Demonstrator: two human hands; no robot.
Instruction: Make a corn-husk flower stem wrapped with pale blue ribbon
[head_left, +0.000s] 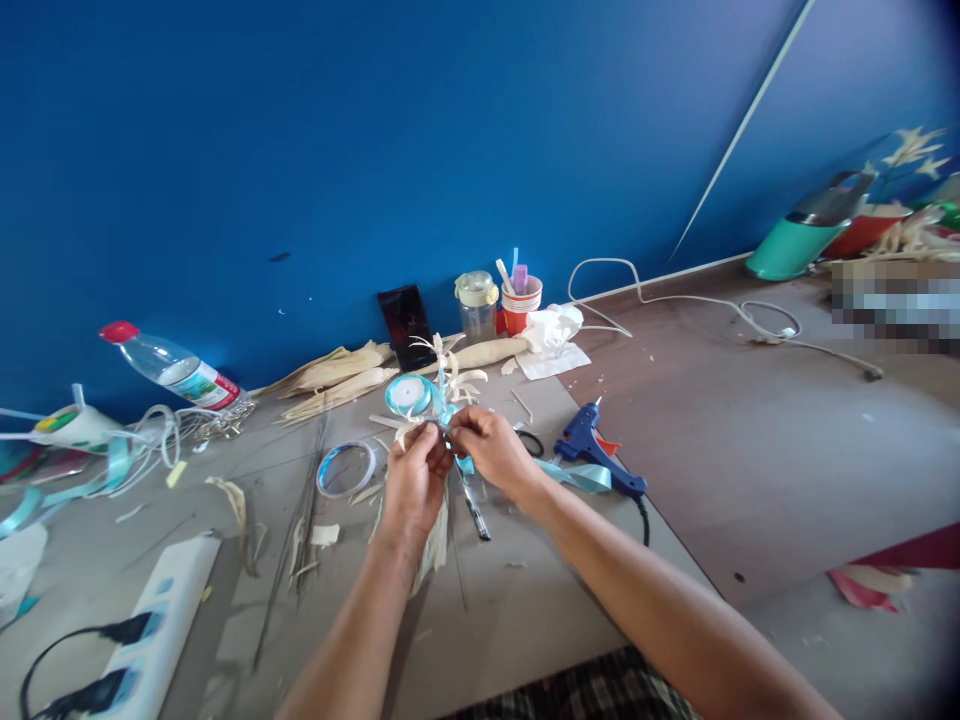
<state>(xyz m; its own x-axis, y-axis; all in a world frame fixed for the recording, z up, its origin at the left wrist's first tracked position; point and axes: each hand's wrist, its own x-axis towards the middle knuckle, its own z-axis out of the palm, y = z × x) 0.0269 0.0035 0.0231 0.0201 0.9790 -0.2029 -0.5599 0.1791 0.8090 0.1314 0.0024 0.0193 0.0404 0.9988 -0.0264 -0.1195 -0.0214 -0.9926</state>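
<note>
soft, fairly bright light covers the desk (735,440) around the slightly blurred left grip (415,478) and right grip (493,447), the blue wall (450,150) beyond them paling to violet rightward, while far to their right the green cup (799,246) looks stretched and smeared beside a pixelated patch (896,306) and the corners are dark.

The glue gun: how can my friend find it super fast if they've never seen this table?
Start with the table in front of the blue wall, and find the right hand at the pale flower. The glue gun lies to that hand's right. Its dark blue body and orange trigger set it apart from the pale blue ribbon beside it.
</note>
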